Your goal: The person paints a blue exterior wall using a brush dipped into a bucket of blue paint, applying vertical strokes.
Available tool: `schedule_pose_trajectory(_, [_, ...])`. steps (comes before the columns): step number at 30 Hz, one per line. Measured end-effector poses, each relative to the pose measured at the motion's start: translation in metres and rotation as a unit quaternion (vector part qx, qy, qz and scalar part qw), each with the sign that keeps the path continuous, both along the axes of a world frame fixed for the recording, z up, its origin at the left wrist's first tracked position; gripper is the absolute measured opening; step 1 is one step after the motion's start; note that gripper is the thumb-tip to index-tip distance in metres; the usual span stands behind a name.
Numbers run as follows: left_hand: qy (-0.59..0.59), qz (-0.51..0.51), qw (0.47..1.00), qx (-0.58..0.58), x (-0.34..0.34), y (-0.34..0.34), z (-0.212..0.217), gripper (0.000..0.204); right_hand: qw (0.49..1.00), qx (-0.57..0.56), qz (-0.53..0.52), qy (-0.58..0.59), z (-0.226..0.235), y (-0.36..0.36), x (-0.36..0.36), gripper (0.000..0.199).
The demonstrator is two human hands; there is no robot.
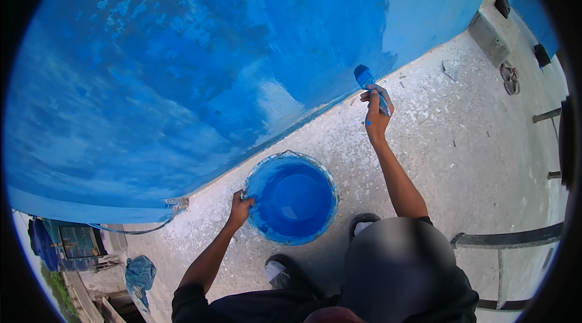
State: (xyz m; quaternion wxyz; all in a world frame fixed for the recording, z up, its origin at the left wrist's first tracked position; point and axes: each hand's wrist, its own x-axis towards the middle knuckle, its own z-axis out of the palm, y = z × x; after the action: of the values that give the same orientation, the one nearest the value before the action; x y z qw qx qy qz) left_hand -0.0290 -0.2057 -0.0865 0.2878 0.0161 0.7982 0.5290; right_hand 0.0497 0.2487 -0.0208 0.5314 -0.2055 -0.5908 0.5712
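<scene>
My left hand [241,208] grips the rim of a round bucket [260,179] on its left side, thumb over the edge. Blue paint [303,197] lies inside the bucket, and a thin handle rests along its far rim. My right hand [378,114] is closed around the handle of a paintbrush [364,76] whose bristles are dark with blue paint. The brush points up and left, near the foot of a wall [236,38] streaked in deeper and lighter blue. Whether the bristles touch the wall I cannot tell. Blue spots mark my right hand.
Pale, paint-flecked concrete floor [448,153] runs along the wall. Dark metal bars [515,238] stand at the right. A pair of sandals [510,79] lies near a concrete block [490,38] at the far right. A crumpled blue cloth or bag [140,274] sits at the lower left.
</scene>
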Motion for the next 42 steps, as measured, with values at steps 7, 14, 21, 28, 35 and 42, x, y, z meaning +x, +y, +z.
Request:
schedule_pose_trajectory(7, [-0.001,0.0,1.0,-0.001,0.001,-0.005,-0.003,0.05,0.997,-0.033,0.053,-0.037,-0.011,-0.029,-0.006,0.024])
schedule_pose_trajectory(14, [0.0,-0.021,1.0,0.014,0.001,-0.004,0.006,0.044,0.997,-0.05,0.053,-0.034,-0.027,-0.02,-0.004,0.023])
schedule_pose_trajectory(21, [0.005,-0.021,0.999,0.036,0.002,0.001,0.009,0.036,1.0,-0.008,-0.009,-0.019,-0.026,-0.016,-0.008,0.023])
schedule_pose_trajectory(28, [-0.002,-0.045,0.999,0.014,-0.002,-0.001,0.006,0.041,0.988,0.081,0.131,-0.023,-0.019,-0.079,-0.025,0.018])
schedule_pose_trajectory(35, [0.023,-0.016,0.999,0.036,0.004,0.004,0.011,0.03,0.918,0.186,0.347,-0.05,-0.029,-0.105,-0.017,0.013])
schedule_pose_trajectory(42, [0.005,-0.073,0.997,0.004,-0.004,0.0,0.007,0.04,0.979,0.105,0.152,-0.086,-0.072,-0.031,-0.008,0.017])
